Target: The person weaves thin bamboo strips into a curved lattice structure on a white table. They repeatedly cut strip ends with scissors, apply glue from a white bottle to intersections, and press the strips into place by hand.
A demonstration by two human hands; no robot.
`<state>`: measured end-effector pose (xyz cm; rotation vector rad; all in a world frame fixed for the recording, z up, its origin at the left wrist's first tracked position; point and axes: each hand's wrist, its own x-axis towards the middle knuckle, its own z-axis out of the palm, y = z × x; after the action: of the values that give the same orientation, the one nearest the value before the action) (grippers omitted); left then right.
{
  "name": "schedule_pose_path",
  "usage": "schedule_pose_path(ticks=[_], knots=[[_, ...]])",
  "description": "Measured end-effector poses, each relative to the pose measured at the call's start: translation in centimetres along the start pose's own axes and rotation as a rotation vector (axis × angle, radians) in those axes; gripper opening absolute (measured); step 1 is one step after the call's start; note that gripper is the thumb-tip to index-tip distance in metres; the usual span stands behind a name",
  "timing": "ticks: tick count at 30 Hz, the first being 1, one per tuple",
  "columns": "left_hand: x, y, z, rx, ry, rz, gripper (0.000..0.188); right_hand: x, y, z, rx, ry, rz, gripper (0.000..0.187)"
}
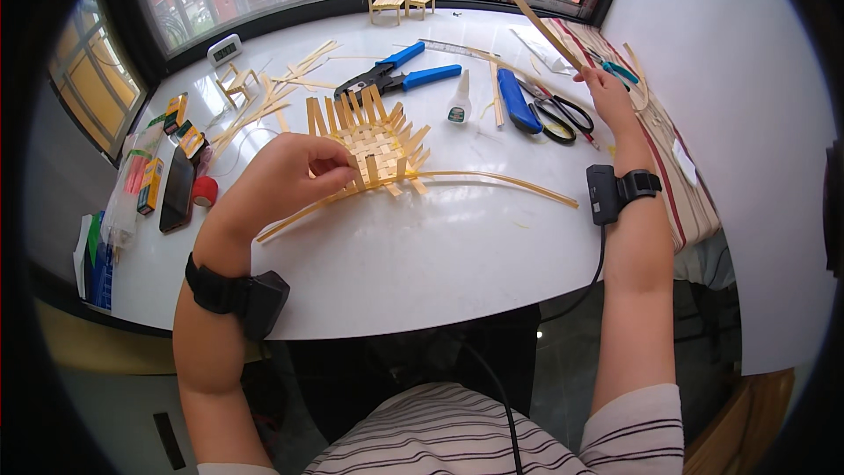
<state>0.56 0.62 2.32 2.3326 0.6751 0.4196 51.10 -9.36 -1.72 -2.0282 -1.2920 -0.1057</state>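
A small woven piece of pale bamboo strips (371,142) lies on the white table, its loose strip ends standing up around the woven bottom. My left hand (294,171) is at its near left edge, with thumb and forefinger pinched on one of the upright ends. A long thin bamboo strip (492,178) runs along the near edge of the weave, bowed, with both ends sticking out past it. Off to the right, my right hand (607,98) is raised with its fingers closed on the lower end of another long bamboo strip (543,28), which slants up to the left.
Beyond the weave lie blue-handled pliers (396,70), a small glue bottle (460,98), a blue-handled cutter (517,101) and black scissors (563,114). Loose strips (286,79), a phone (178,189) and small boxes (150,185) are at left. Miniature chairs (385,2) stand by the window.
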Motion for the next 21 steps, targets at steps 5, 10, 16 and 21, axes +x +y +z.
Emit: schedule_pose_path(ticks=[5,10,16,21], knots=[[0.0,0.2,0.0,0.005,-0.003,-0.009,0.016,0.2,0.0,0.2,0.011,0.114,-0.011,0.025],[-0.2,0.2,-0.1,0.007,-0.003,-0.028,0.016,-1.2,-4.7,-0.3,0.048,0.140,-0.084,0.019],[0.0,-0.2,0.0,0.035,0.002,0.007,0.015,-1.1,-5.1,0.0,0.009,0.258,-0.250,0.020],[0.0,-0.2,0.0,0.027,0.000,0.004,0.015,-1.0,-5.5,0.1,-0.045,0.332,-0.278,0.017]])
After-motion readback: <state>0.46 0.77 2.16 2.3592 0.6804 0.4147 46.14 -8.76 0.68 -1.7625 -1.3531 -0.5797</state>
